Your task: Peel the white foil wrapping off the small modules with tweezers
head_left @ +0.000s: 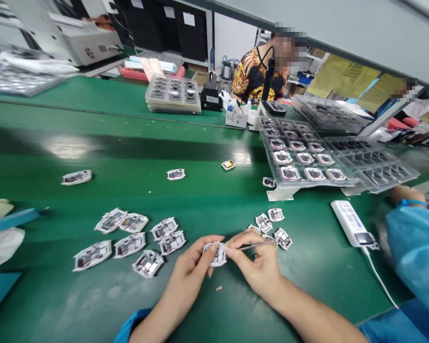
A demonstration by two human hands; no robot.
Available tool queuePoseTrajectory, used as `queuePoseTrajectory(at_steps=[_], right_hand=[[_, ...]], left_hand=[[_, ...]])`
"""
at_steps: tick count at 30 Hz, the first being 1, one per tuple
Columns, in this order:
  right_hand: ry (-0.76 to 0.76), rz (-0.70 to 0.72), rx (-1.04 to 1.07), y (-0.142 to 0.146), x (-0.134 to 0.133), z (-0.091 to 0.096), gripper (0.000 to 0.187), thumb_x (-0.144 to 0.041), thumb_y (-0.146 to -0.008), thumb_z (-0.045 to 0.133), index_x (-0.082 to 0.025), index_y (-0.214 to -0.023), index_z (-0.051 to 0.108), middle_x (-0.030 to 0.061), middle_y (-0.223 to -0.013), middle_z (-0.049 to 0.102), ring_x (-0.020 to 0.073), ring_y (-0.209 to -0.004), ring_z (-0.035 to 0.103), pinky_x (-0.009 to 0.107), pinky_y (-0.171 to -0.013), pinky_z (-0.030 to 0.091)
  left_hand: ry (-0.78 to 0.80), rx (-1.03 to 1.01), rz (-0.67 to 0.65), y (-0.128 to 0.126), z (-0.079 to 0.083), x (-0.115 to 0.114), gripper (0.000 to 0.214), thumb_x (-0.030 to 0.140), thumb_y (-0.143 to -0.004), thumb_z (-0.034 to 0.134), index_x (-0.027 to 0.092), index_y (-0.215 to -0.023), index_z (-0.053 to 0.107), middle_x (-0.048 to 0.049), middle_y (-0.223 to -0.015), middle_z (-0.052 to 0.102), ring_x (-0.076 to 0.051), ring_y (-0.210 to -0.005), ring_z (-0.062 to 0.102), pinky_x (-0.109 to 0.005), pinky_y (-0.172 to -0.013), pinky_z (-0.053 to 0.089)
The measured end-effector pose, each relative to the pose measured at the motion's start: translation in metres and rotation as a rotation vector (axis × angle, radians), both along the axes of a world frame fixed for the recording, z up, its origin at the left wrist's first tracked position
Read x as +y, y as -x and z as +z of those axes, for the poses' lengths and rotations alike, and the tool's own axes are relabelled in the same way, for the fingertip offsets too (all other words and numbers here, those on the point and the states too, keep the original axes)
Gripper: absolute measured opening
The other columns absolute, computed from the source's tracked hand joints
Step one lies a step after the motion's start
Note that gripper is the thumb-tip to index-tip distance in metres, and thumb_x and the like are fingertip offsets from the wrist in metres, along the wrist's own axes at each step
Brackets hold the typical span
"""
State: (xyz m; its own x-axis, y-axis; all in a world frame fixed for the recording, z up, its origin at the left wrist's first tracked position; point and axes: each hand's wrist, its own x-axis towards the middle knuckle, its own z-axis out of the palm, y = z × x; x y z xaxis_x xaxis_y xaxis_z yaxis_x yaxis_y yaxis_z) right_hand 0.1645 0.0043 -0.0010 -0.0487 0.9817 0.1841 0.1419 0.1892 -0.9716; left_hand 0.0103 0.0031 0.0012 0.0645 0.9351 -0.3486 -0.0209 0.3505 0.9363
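Note:
My left hand [196, 259] grips a small white watch-like housing [219, 256] with electronic parts inside, thumb on top and fingers around its edge. At the housing's right edge, the fingertips of my right hand [259, 264] are pressed together, and a slim pair of metal tweezers [252, 245] lies in that hand. Whether those fingertips also pinch a small part cannot be made out. Several similar housings [148, 263] lie left of my hands. A smaller group of housings [263, 222] lies just beyond my right hand, partly hidden by it.
Clear plastic trays of housings [303, 174] rest on white brackets at the right. A white device with a cable [350, 224] lies nearer. At the right edge is a co-worker's blue sleeve [414, 243]. Single housings [176, 174] sit along the green bench's middle strip. Another person [253, 71] sits opposite.

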Motion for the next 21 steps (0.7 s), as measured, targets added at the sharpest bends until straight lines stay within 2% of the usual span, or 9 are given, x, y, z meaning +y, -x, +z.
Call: queuePoseTrajectory(at_steps=[7, 11, 21], right_hand=[[-0.012, -0.015, 0.106, -0.004, 0.009, 0.001, 0.006, -0.023, -0.078, 0.074, -0.021, -0.077, 0.068, 0.0036, -0.079, 0.069, 0.0206, -0.081, 0.065, 0.035, -0.078, 0.05], [0.036, 0.009, 0.086, -0.002, 0.01, -0.001, 0.006, -0.022, -0.077, 0.074, -0.022, -0.076, 0.068, 0.003, -0.076, 0.067, 0.0202, -0.078, 0.063, 0.035, -0.075, 0.049], [0.197, 0.062, 0.165, -0.002, 0.011, -0.003, 0.015, -0.031, -0.075, 0.075, -0.02, -0.072, 0.066, 0.0002, -0.07, 0.065, 0.0169, -0.068, 0.06, 0.029, -0.066, 0.047]], left_hand=[[0.141, -0.114, 0.013, 0.006, -0.006, -0.002, 0.042, 0.047, -0.078, 0.066, 0.017, -0.105, 0.072, -0.0015, -0.074, 0.065, -0.017, -0.068, 0.053, -0.025, -0.062, 0.044], [0.12, -0.135, -0.02, 0.007, -0.008, -0.004, 0.041, 0.047, -0.082, 0.062, 0.016, -0.106, 0.072, -0.0006, -0.066, 0.063, -0.016, -0.064, 0.051, -0.025, -0.058, 0.041], [0.124, -0.124, -0.046, 0.005, -0.004, -0.002, 0.044, 0.052, -0.077, 0.065, 0.014, -0.099, 0.074, -0.0019, -0.063, 0.063, -0.016, -0.057, 0.048, -0.026, -0.055, 0.037]])
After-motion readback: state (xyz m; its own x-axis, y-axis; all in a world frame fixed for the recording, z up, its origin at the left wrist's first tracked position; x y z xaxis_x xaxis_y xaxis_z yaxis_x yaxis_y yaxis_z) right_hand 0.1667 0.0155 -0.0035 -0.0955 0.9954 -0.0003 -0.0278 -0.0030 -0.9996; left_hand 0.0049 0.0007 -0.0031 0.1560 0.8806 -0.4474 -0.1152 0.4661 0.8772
